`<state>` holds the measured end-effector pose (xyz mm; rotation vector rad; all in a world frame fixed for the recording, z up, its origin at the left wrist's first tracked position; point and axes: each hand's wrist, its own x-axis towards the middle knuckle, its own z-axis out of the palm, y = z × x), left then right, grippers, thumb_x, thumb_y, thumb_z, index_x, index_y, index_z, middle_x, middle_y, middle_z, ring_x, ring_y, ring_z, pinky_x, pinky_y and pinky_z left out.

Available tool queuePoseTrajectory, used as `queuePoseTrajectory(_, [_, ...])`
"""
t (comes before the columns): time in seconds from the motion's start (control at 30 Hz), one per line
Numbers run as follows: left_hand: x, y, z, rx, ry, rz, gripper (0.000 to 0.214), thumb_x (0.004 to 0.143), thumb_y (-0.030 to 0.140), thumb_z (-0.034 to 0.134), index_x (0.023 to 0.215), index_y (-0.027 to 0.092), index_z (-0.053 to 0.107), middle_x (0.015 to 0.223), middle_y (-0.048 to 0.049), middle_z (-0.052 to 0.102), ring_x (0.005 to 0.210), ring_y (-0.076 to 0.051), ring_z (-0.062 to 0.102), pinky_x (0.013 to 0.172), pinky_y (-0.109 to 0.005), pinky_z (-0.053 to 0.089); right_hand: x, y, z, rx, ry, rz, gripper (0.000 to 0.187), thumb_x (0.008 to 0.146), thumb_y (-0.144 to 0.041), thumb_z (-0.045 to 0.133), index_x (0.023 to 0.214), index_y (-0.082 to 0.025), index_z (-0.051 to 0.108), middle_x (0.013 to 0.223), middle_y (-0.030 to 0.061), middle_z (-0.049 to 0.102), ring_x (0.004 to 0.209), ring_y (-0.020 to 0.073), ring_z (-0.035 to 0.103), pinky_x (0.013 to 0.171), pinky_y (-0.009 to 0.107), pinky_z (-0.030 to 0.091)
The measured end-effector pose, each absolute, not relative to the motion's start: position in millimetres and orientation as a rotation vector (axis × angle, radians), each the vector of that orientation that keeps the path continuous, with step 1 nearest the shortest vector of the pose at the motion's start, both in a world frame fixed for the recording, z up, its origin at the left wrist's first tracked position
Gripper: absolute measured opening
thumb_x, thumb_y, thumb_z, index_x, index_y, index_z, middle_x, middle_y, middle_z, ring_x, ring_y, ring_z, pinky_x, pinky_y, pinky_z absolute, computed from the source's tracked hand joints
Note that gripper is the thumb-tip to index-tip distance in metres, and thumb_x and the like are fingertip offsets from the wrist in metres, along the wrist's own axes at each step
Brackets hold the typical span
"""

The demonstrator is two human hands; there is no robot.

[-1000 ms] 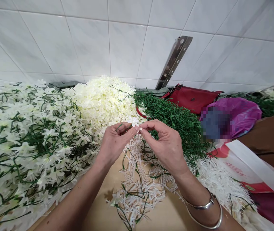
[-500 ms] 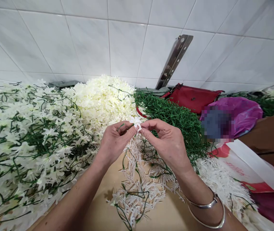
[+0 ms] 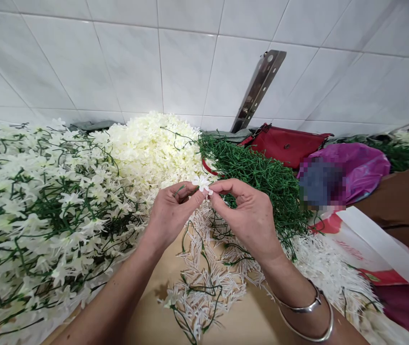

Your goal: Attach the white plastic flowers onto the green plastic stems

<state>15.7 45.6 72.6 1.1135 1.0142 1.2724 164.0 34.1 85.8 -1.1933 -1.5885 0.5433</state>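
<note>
In the middle of the frame the left hand (image 3: 171, 216) and the right hand (image 3: 249, 218) meet fingertip to fingertip over a small white flower (image 3: 202, 182). The left hand is closed in a pinch, thumb and forefinger pressed on the flower from the left, with a thin green stem (image 3: 180, 189) showing across its curled fingers. The right hand is also curled into a pinch, its thumb and forefinger tips touching the flower from the right; the other fingers are folded in toward the palm. Two metal bangles (image 3: 307, 314) sit on the right wrist at the lower right.

The flower is held just above a heap of white spiky sprigs with green wire (image 3: 204, 282) lying on the tan table (image 3: 251, 321) in the lower centre. To the left, filling that side of the frame, is a large spread of finished white blossoms on green stems (image 3: 39, 206). Behind the hands, at upper centre, is a mound of loose cream petals (image 3: 154, 148), and just right of it a pile of bare green stems (image 3: 258, 177). Farther right lie a red purse (image 3: 283, 143), a purple plastic bag (image 3: 362, 165) and a red and white bag (image 3: 369, 249). A metal bracket (image 3: 258, 88) leans against the white tiled wall (image 3: 118, 57).
</note>
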Motion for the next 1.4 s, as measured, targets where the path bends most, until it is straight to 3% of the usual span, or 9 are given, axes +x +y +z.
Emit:
queuePoseTrajectory(0.37, [15,48,71,1.125,1.01,1.268,0.032,0.068,0.034,0.083,0.064,0.017,0.056,0.065,0.0049,0.053,0.064,-0.009,0.045,0.062,-0.022,0.038,164,38,80,-1.165,-1.507,0.676,0.005,0.08,-0.018,0.067,0.077,-0.02,0.071,0.079,0.0008,0.076,0.075,0.0161,0.069,0.076,0.031,0.053])
queuePoseTrajectory(0.63, [16,47,70,1.215,1.053,1.299,0.026,0.074,0.031,0.078,0.064,0.017,0.057,0.063,0.0054,0.052,0.061,-0.008,0.042,0.058,-0.02,0.036,159,34,78,-1.161,-1.563,0.471,0.008,0.082,-0.014,0.064,0.08,-0.02,0.069,0.081,-0.0002,0.075,0.077,0.0144,0.069,0.078,0.029,0.054])
queuePoseTrajectory(1.1, [20,40,84,1.336,1.265,1.286,0.026,0.071,0.031,0.068,0.058,0.02,0.048,0.055,0.0074,0.044,0.051,-0.006,0.032,0.048,-0.019,0.029,156,34,72,-1.094,-1.67,0.219,0.015,0.085,-0.008,0.06,0.08,-0.021,0.064,0.08,-0.0002,0.073,0.076,0.0145,0.068,0.076,0.028,0.055])
queuePoseTrajectory(1.4, [15,42,79,1.386,1.215,1.272,0.024,0.073,0.031,0.069,0.062,0.019,0.051,0.056,0.0072,0.037,0.053,-0.008,0.028,0.048,-0.021,0.023,172,39,85,-1.144,-1.705,0.537,0.007,0.086,-0.02,0.066,0.083,-0.021,0.072,0.081,0.0001,0.077,0.076,0.0152,0.071,0.077,0.028,0.057])
